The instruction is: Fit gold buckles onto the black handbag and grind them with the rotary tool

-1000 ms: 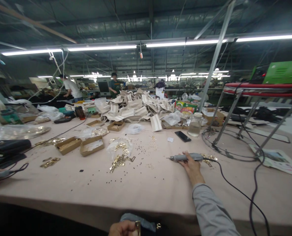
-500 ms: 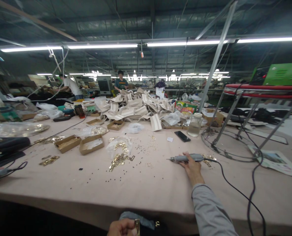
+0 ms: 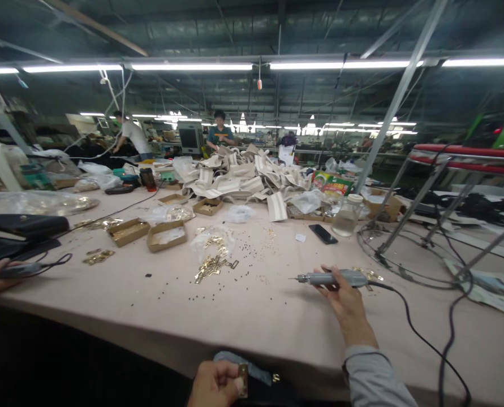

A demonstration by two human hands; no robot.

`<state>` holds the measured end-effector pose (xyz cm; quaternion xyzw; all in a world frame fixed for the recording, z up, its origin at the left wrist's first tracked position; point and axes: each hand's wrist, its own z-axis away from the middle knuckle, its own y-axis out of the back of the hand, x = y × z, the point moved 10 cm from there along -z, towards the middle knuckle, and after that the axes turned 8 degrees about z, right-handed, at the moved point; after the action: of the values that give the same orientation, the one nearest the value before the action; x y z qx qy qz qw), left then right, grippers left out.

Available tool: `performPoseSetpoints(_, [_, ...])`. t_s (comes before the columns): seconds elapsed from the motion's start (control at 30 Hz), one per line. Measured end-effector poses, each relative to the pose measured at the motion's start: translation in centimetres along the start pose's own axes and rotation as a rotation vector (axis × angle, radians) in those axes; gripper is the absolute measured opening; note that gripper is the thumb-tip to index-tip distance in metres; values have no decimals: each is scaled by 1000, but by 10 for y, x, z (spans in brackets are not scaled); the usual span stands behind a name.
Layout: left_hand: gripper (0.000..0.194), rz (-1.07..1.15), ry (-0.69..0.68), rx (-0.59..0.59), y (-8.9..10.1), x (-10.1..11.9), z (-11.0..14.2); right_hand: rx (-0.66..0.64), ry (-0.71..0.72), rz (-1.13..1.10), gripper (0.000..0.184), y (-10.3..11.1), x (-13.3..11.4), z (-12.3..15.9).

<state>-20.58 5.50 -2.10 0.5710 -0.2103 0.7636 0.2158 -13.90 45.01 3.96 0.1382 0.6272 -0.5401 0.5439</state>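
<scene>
"Stretching across the view, what is everything resting on?"

"A pinkish table (image 3: 243,325) is spreading out below, and a pile of beige striped pieces (image 3: 235,169) is covering its far middle. On the right, a red-topped stool (image 3: 447,149) is standing on it."

"What is sitting in the middle range?"

"Two open cardboard boxes (image 3: 167,244) are lying side by side left of centre, and a glass jar (image 3: 344,223) is standing toward the right, just beside the phone."

"And the hands?"

"The right hand (image 3: 347,299) is wrapping its fingers around a grey powered screwdriver (image 3: 353,278), closing on the body while the thin tip is pointing left. The left hand (image 3: 215,384) is pinching, thumb and fingers closing on something small at the near edge, beside a blue-grey cloth (image 3: 245,364)."

"Anything smaller?"

"The black phone (image 3: 323,234) is lying flat. A small gold plate (image 3: 244,380) is showing upright in that left pinch, below the table's front edge. Loose gold pieces (image 3: 211,268) are heaping near the centre, partly by a clear plastic bag, and tiny black bits (image 3: 195,299) are scattering around them."
</scene>
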Motion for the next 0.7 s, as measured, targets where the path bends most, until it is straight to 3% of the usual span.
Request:
performPoseSetpoints(0.2, [18, 19, 6, 156, -8, 30, 8, -110, -125, 44, 34, -17, 19, 70])
performPoseSetpoints(0.37, [15, 81, 66, 210, -6, 22, 8, -162, -276, 119, 34, -28, 51, 116])
performPoseSetpoints(0.53, [17, 92, 77, 238, -2, 13, 9, -176, -355, 186, 39, -34, 71, 139])
performPoseSetpoints(0.7, [16, 96, 75, 232, -1, 13, 9, -174, -347, 230, 42, -34, 82, 142])
